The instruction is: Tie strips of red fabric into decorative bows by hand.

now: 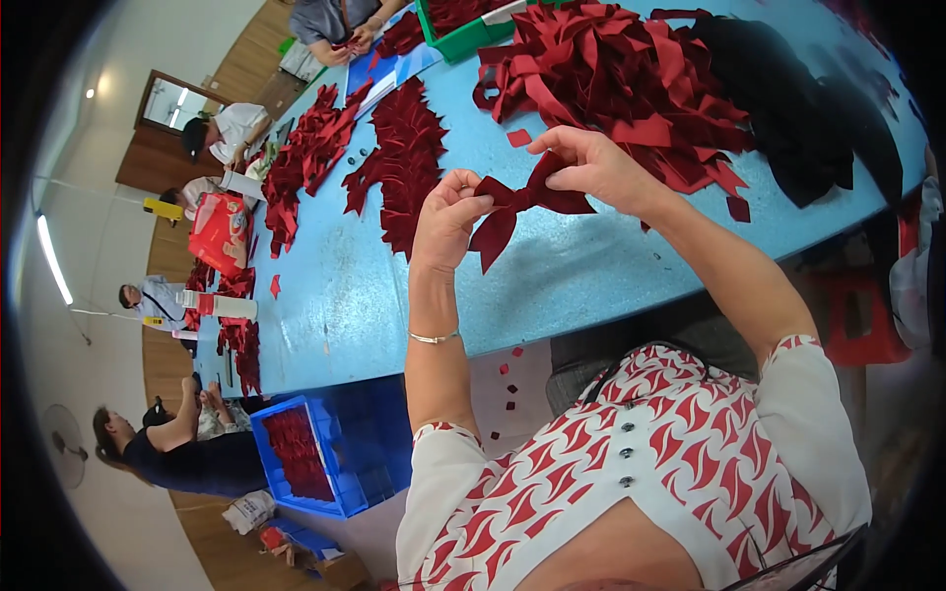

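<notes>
A dark red fabric bow (pixel 520 200) is stretched between my two hands, just above the near part of the blue table (pixel 335 325). My left hand (pixel 448 217) pinches its left loop between thumb and fingers. On the other side, my right hand (pixel 596 175) grips the upper right loop. The knot sits in the middle, and two pointed tails hang from it, one toward the lower left and one to the right. Beyond my left hand lies a long heap of finished-looking dark red bows (pixel 406 158).
A large pile of red ribbon strips (pixel 611 84) covers the table's far right, beside black cloth (pixel 788 108). A green crate (pixel 468 37) stands at the back. Below the table's left end, a blue crate (pixel 340 443) holds red pieces. Several people work around the table.
</notes>
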Action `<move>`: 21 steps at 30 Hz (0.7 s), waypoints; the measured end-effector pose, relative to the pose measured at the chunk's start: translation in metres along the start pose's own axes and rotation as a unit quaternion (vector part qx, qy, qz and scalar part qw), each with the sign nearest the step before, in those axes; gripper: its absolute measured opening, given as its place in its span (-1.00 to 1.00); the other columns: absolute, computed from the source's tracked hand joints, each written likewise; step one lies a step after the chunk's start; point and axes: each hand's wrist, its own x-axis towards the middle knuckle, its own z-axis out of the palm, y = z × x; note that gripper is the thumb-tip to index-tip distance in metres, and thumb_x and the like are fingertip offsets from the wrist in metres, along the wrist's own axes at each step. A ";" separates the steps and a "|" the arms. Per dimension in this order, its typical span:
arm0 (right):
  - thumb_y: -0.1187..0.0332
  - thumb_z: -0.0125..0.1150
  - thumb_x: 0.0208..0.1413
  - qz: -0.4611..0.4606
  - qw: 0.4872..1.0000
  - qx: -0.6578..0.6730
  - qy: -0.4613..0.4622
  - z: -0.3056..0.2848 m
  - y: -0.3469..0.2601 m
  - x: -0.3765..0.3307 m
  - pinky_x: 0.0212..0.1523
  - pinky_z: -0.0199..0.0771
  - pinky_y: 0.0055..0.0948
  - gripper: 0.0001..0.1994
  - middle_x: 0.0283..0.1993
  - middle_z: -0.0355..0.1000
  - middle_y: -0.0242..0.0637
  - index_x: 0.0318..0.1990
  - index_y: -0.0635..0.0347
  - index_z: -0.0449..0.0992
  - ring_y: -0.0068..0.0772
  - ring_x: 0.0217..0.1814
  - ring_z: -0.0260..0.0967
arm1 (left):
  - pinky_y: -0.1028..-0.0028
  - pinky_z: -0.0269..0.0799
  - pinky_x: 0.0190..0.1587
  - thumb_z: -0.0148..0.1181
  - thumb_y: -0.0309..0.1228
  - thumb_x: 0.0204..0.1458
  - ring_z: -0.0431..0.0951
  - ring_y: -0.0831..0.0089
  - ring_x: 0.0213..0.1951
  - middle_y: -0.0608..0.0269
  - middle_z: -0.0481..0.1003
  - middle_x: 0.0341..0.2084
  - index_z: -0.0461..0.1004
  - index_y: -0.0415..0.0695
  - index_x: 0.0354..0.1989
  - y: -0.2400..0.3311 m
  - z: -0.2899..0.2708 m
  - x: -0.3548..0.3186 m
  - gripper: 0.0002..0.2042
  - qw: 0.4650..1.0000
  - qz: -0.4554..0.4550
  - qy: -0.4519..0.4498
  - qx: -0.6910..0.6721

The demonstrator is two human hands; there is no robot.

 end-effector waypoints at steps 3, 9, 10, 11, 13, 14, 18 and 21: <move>0.58 0.02 -0.07 -0.024 0.999 0.038 0.030 0.009 -0.013 -0.006 -0.21 0.34 -0.64 -0.74 -0.34 0.40 -0.40 -0.15 0.27 0.39 -0.64 -0.28 0.33 | 0.57 0.38 -0.19 0.04 -0.70 -0.17 0.50 0.49 -0.35 0.16 0.50 -0.41 0.36 -0.22 -0.33 0.017 0.014 -0.009 -0.81 1.000 0.025 0.009 -0.005; 0.52 0.06 -0.02 -0.016 0.997 0.032 0.069 0.019 -0.021 -0.014 -0.19 0.33 -0.66 -0.78 -0.31 0.42 -0.41 -0.16 0.27 0.42 -0.66 -0.27 0.33 | 0.55 0.41 -0.18 0.03 -0.68 -0.12 0.51 0.48 -0.30 0.11 0.51 -0.35 0.39 -0.24 -0.28 0.013 0.006 -0.012 -0.81 0.997 0.070 0.039 0.017; 0.52 0.06 -0.02 -0.016 0.997 0.031 0.067 0.018 -0.019 -0.014 -0.19 0.33 -0.66 -0.78 -0.31 0.42 -0.41 -0.16 0.27 0.42 -0.66 -0.27 0.33 | 0.55 0.41 -0.18 0.03 -0.68 -0.12 0.51 0.48 -0.30 0.11 0.51 -0.35 0.39 -0.24 -0.28 0.012 0.005 -0.012 -0.81 0.997 0.070 0.041 0.016; 0.50 0.07 -0.01 -0.011 0.997 0.032 0.066 0.017 -0.017 -0.014 -0.20 0.33 -0.66 -0.79 -0.31 0.42 -0.42 -0.18 0.26 0.43 -0.67 -0.27 0.33 | 0.55 0.41 -0.19 0.02 -0.68 -0.11 0.51 0.48 -0.30 0.12 0.51 -0.35 0.39 -0.25 -0.28 0.010 0.005 -0.012 -0.82 0.994 0.085 0.052 0.037; 0.46 0.07 0.01 -0.001 0.997 0.034 0.063 0.015 -0.011 -0.015 -0.21 0.32 -0.67 -0.83 -0.33 0.42 -0.46 -0.21 0.25 0.45 -0.69 -0.28 0.32 | 0.54 0.43 -0.21 0.01 -0.67 -0.08 0.51 0.47 -0.30 0.12 0.51 -0.36 0.40 -0.27 -0.28 0.008 0.004 -0.012 -0.83 0.987 0.114 0.074 0.080; 0.46 0.07 0.01 0.000 0.998 0.033 0.061 0.015 -0.007 -0.014 -0.21 0.32 -0.67 -0.83 -0.33 0.42 -0.46 -0.21 0.25 0.45 -0.69 -0.28 0.32 | 0.54 0.43 -0.21 0.01 -0.67 -0.08 0.51 0.47 -0.30 0.12 0.51 -0.36 0.40 -0.27 -0.28 0.007 0.003 -0.013 -0.83 0.987 0.115 0.076 0.079; 0.37 0.07 0.06 0.001 0.997 0.034 0.072 0.017 0.004 -0.013 -0.22 0.32 -0.67 -0.83 -0.34 0.42 -0.49 -0.23 0.22 0.46 -0.71 -0.29 0.32 | 0.52 0.44 -0.21 -0.04 -0.68 -0.05 0.51 0.46 -0.29 0.12 0.51 -0.35 0.40 -0.29 -0.26 0.005 0.001 -0.015 -0.82 0.983 0.124 0.073 0.118; 0.23 0.02 0.12 0.023 0.995 0.017 0.091 0.020 0.006 -0.012 -0.21 0.34 -0.64 -0.77 -0.37 0.42 -0.50 -0.22 0.18 0.46 -0.70 -0.30 0.32 | 0.51 0.44 -0.19 -0.09 -0.68 -0.03 0.51 0.46 -0.28 0.12 0.50 -0.34 0.40 -0.31 -0.22 0.004 -0.002 -0.017 -0.79 0.984 0.116 0.064 0.116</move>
